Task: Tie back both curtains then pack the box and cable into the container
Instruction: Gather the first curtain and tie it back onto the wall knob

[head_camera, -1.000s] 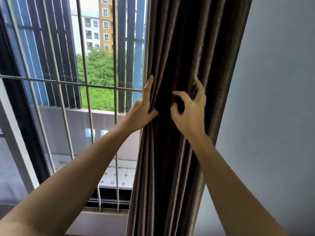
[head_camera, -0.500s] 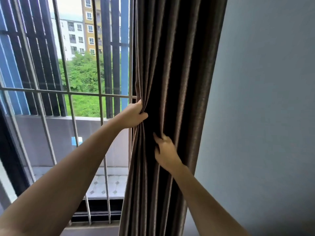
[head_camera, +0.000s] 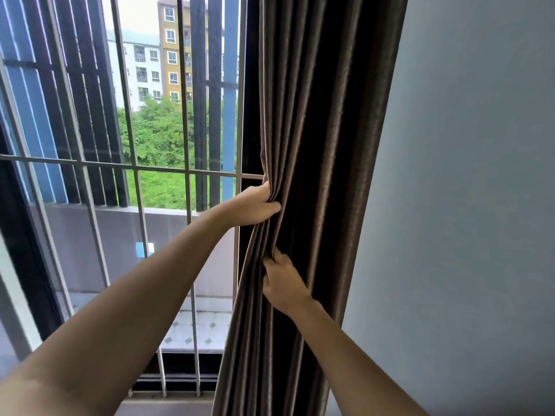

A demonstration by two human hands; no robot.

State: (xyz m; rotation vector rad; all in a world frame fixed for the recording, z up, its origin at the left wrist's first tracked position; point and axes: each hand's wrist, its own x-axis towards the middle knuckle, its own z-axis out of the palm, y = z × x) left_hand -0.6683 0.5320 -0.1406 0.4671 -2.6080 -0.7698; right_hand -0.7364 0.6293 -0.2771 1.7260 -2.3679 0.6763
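A dark brown curtain (head_camera: pixel 324 121) hangs gathered in folds at the right side of the window, against the wall. My left hand (head_camera: pixel 255 207) grips its left edge at mid height, bunching the cloth. My right hand (head_camera: pixel 280 283) holds the folds just below the left hand, its fingers tucked into the fabric. No tie-back, box, cable or container is in view.
A window with a grey metal grille (head_camera: pixel 132 169) fills the left half, with a balcony and buildings beyond. A plain pale wall (head_camera: pixel 465 205) stands to the right of the curtain. The window sill (head_camera: pixel 168 405) runs along the bottom.
My right hand dropped from level with the left hand to below it and took hold of the folds. The left hand closed tighter on the curtain's edge. The view shifted slightly.
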